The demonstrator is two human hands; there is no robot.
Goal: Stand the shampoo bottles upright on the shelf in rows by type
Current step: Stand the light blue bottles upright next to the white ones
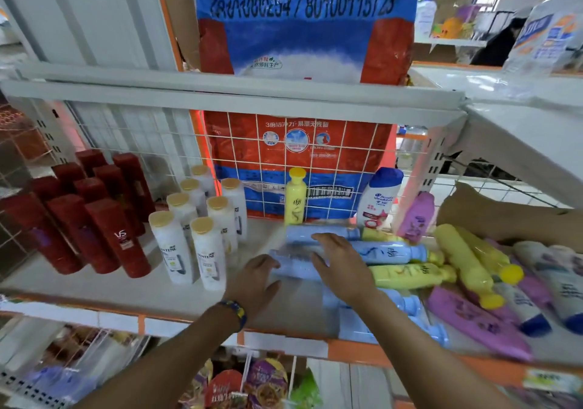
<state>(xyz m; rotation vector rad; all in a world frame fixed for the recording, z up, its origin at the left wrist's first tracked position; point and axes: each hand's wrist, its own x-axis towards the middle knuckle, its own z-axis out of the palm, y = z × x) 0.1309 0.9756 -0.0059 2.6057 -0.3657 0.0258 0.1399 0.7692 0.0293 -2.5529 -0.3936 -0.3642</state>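
blurred, partly hidden by left hand (263, 277) and right hand (339, 265), both flat, fingers spread. lying sideways just in front of the upright yellow bottle (296, 197): pale blue bottles (388, 251), caps rightward.

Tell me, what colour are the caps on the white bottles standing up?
Gold caps on the white bottles, seen in the head view.

My 2 forearms (176, 348) show bare all the way to the left hand (255, 277) and right hand (340, 269), and just behind the left hand I wear 1 snug band (235, 312) of braided cord, dark blue with patches of yellow.
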